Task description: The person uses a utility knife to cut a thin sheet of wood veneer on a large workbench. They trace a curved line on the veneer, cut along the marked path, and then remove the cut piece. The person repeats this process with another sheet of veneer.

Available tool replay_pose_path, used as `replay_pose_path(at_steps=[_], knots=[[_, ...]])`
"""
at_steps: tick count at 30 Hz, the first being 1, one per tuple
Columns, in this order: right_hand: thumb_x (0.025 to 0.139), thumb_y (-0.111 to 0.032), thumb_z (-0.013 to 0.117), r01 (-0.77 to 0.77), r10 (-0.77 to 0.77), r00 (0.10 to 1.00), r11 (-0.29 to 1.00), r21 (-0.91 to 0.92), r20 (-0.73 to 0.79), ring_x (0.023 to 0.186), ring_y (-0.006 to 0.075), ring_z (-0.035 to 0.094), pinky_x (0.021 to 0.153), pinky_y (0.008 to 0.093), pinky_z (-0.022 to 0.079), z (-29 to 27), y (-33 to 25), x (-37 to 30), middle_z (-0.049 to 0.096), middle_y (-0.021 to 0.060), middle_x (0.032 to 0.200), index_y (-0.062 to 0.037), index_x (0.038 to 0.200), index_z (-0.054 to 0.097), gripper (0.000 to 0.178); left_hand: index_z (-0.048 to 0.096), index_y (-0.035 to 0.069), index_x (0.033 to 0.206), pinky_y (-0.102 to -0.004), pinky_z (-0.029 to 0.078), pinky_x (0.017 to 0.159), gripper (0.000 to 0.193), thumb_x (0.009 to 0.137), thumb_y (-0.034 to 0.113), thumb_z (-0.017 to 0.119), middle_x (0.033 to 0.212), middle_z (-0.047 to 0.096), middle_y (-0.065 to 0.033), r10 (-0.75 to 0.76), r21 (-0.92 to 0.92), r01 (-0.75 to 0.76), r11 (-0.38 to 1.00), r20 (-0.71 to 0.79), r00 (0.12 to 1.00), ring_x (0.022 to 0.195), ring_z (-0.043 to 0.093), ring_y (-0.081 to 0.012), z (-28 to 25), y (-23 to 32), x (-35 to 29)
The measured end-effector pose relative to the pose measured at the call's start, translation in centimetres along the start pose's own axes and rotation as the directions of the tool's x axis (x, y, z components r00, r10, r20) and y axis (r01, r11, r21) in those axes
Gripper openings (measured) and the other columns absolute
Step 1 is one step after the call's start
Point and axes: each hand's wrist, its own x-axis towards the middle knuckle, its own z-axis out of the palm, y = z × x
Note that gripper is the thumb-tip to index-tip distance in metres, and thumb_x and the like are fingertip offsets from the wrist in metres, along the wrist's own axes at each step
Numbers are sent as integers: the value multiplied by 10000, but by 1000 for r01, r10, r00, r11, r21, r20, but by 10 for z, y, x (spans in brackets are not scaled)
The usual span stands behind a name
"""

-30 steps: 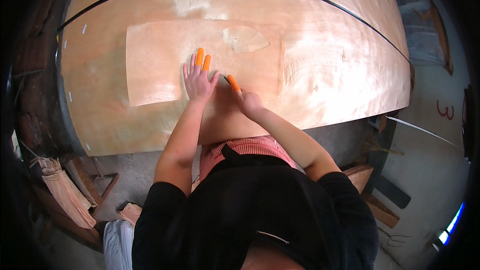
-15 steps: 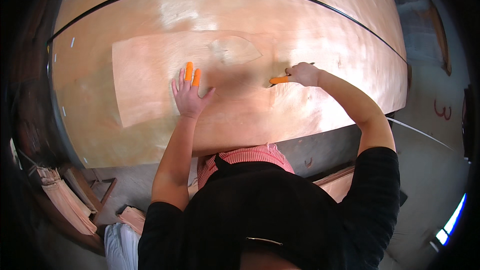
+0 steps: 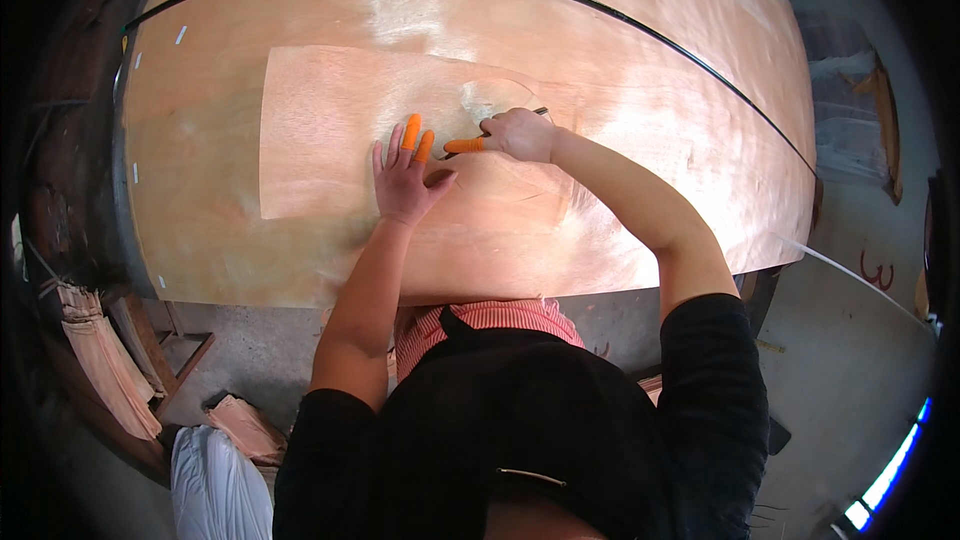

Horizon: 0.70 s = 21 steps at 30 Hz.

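Note:
My left hand (image 3: 404,190) lies flat with its fingers spread on a thin rectangular sheet of wood veneer (image 3: 312,130). Two of its fingers wear orange finger covers. Just to the right, my right hand (image 3: 524,134) is closed around a slim, dark, knife-like tool (image 3: 542,111), its tip low against the veneer near my left thumb. One right finger, also in an orange cover, stretches along the tool. A curved cut line and a paler patch (image 3: 480,97) show beside the right hand. The veneer rests on a large wooden panel (image 3: 210,240).
A long black strip (image 3: 610,10) crosses the panel's far part. Bundled veneer strips (image 3: 105,360) and a white bag (image 3: 215,485) stand on the floor at the lower left. A white cord (image 3: 850,275) runs off at the right.
My right hand has moved left with the tool, close to my left hand. My left hand stays flat on the veneer. The whole view has shifted slightly.

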Motion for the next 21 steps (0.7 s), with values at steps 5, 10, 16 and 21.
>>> replay_pose_path(at_steps=[5, 10, 16, 21], knots=[[746, -41, 441, -278, 272, 957, 959, 47, 100, 731, 260, 538, 611, 361, 454, -4, -6, -37, 491, 102, 826, -128, 1056, 468, 323, 476, 122, 1125, -522, 239, 926, 621, 597, 383, 675, 1269, 368, -52, -10, -22, 10, 1000, 2, 1000, 1189, 317, -262, -1, 2, -1], [763, -68, 443, -574, 568, 818, 816, 71, 95, 725, 281, 546, 608, 372, 457, 44, -17, -86, 495, 116, 828, -103, 1028, 470, 269, 467, 125, 1130, -517, 236, 935, 627, 591, 362, 682, 1272, 367, -49, 3, 4, -3, 1000, -3, 1000, 1186, 318, -271, -1, 6, 1], [724, -108, 499, -832, 859, 512, 493, 254, 10, 664, 311, 562, 580, 397, 465, 95, -104, -108, 511, 170, 807, -26, 960, 463, 253, 468, 128, 1140, -484, 191, 972, 623, 614, 406, 653, 1291, 349, -55, 5, 50, -6, 999, 23, 1000, 1208, 285, -258, -3, 11, -1], [727, -80, 468, -879, 934, 355, 319, 355, 40, 665, 305, 566, 560, 394, 462, 123, -164, -125, 515, 167, 773, -19, 940, 466, 222, 456, 126, 1153, -481, 183, 977, 636, 620, 417, 647, 1306, 326, -68, 24, 75, -27, 997, 33, 999, 1214, 272, -266, -1, 16, -4]])
